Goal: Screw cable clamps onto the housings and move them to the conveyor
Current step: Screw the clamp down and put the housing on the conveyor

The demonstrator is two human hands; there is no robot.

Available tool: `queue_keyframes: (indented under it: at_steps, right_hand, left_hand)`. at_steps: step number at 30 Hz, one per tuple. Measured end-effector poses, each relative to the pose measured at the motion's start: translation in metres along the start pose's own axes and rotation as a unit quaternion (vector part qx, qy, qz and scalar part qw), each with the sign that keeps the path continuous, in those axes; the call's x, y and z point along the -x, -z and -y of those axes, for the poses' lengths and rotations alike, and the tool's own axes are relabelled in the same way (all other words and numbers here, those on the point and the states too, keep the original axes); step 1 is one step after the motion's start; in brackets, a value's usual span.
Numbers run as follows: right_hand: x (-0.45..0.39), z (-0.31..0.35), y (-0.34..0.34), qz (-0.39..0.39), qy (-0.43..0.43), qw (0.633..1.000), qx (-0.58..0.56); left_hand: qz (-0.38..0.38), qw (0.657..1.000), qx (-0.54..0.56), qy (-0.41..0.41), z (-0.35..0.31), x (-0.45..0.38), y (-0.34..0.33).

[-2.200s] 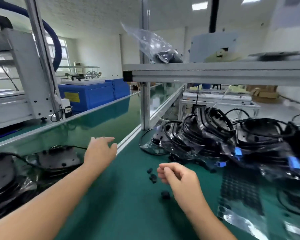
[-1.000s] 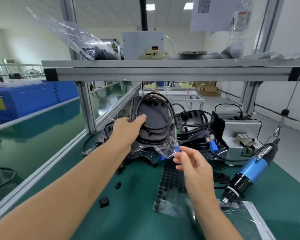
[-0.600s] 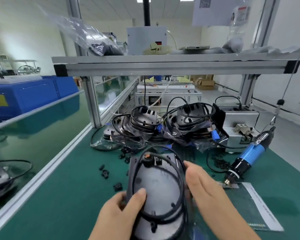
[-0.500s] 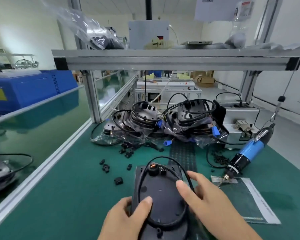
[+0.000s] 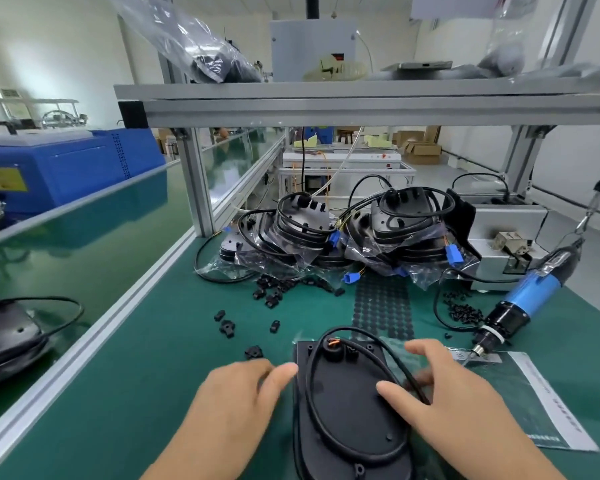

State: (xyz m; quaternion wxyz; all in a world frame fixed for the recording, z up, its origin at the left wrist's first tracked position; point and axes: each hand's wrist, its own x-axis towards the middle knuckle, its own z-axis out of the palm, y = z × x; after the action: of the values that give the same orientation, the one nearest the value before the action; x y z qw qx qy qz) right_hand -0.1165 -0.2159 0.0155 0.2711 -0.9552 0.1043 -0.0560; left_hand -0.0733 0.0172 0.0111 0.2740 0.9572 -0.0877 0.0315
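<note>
A black oval housing (image 5: 347, 407) lies flat on the green bench near me, a black cable looped on top. My left hand (image 5: 236, 400) rests on the bench beside it, thumb touching its left edge. My right hand (image 5: 444, 400) is spread over its right side, thumb pressing on the top, index finger straight. Small black cable clamps (image 5: 227, 327) lie scattered just beyond the housing. The conveyor (image 5: 84, 244) runs along the left, and another housing (image 5: 4, 334) sits on it.
A pile of bagged housings (image 5: 343, 237) stands at the back. A blue electric screwdriver (image 5: 523, 299) hangs at the right over a printed sheet (image 5: 534, 403), near loose screws (image 5: 465, 311) and a grey feeder box (image 5: 506, 237). An aluminium rail (image 5: 125, 313) divides bench from conveyor.
I took a housing from the back pile with my left hand, brought it near with both hands and laid it flat. My left hand has slid off its top to its left edge.
</note>
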Motion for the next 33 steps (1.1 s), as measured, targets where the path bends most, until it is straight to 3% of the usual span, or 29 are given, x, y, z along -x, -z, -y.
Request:
queue_keyframes:
  at_steps: [3, 6, 10, 13, 15, 21, 25, 28, 30, 33]
  right_hand:
    - [-0.001, 0.002, 0.003, -0.034, 0.041, 0.996, 0.07]
    - [-0.004, 0.009, 0.002, -0.087, 0.079, 0.989, 0.092]
    - [-0.009, 0.019, -0.004, -0.093, 0.12, 0.987, 0.051]
    - [-0.026, 0.038, -0.006, -0.1, 0.195, 0.976, -0.004]
    - [-0.045, 0.055, -0.011, -0.057, 0.246, 0.967, -0.014]
    - [-0.098, 0.097, -0.039, 0.103, 0.266, 0.958, 0.017]
    - [-0.105, 0.097, -0.04, 0.106, 0.248, 0.961, -0.054]
    - [-0.108, 0.094, -0.037, 0.114, 0.237, 0.959, -0.102]
    - [-0.109, 0.094, -0.036, 0.123, 0.224, 0.958, -0.127]
    - [-0.112, 0.091, -0.036, 0.14, 0.201, 0.956, -0.16]
  left_hand:
    - [-0.087, 0.994, -0.058, -0.016, 0.025, -0.031, 0.0]
    - [-0.052, 0.996, -0.077, -0.006, 0.041, -0.056, -0.01]
    - [-0.051, 0.996, -0.066, -0.042, 0.048, -0.069, -0.013]
    - [-0.075, 0.996, -0.004, -0.05, 0.045, -0.072, -0.014]
    - [-0.081, 0.989, 0.121, -0.021, 0.038, -0.073, -0.015]
    - [-0.051, 0.92, 0.381, 0.07, 0.022, -0.078, -0.022]
    - [0.004, 0.802, 0.583, 0.127, 0.021, -0.076, -0.025]
    - [0.025, 0.733, 0.664, 0.145, 0.02, -0.075, -0.026]
    - [0.021, 0.714, 0.684, 0.148, 0.02, -0.075, -0.027]
    - [0.015, 0.728, 0.672, 0.136, 0.02, -0.074, -0.028]
